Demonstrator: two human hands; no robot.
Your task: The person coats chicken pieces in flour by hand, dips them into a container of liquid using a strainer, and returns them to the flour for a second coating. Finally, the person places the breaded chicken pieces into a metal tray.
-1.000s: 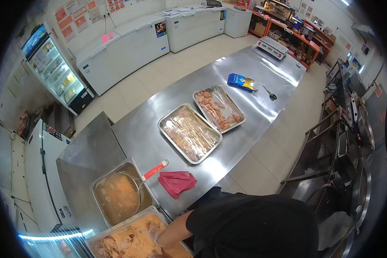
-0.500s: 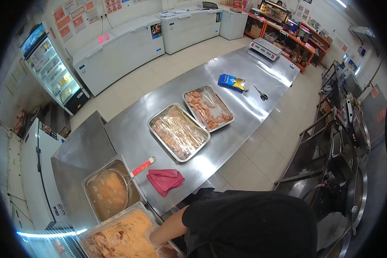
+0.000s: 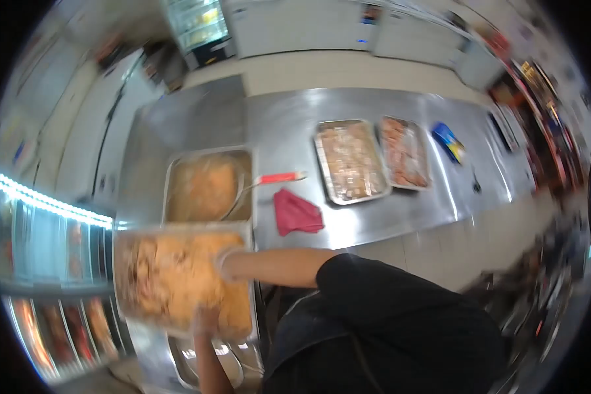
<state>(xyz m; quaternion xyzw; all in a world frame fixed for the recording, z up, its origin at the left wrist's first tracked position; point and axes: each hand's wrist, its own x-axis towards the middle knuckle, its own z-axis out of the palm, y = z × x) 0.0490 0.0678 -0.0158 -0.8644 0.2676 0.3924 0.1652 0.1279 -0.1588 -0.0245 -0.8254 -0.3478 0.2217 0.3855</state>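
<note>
A large tub (image 3: 117, 276) of orange seasoned flour (image 3: 184, 262) lies in front of me, with pieces of raw meat (image 3: 141, 279) at its far-left side. My right hand (image 3: 228, 264), in what looks like a clear glove, touches the flour at the tub's upper right. Lower down, my left hand (image 3: 205, 320) reaches over the near part of the flour. Motion blur and flour hide the fingers of both hands. Just above the tub is a metal basin (image 3: 169, 197) of cloudy liquid, holding a round strainer with a red handle (image 3: 279, 178).
A crumpled red cloth (image 3: 297, 213) lies on the steel table (image 3: 276, 125). Two trays of meat, a nearer tray (image 3: 335, 197) and a farther tray (image 3: 410, 188), stand beyond it. Farther right are a blue packet (image 3: 448, 141) and scissors (image 3: 477, 184). Another metal pan (image 3: 184, 371) sits below the tub.
My view has swung left and down, bringing the whole tub into sight. My left hand now shows plainly; the right hand is farther over the flour.
</note>
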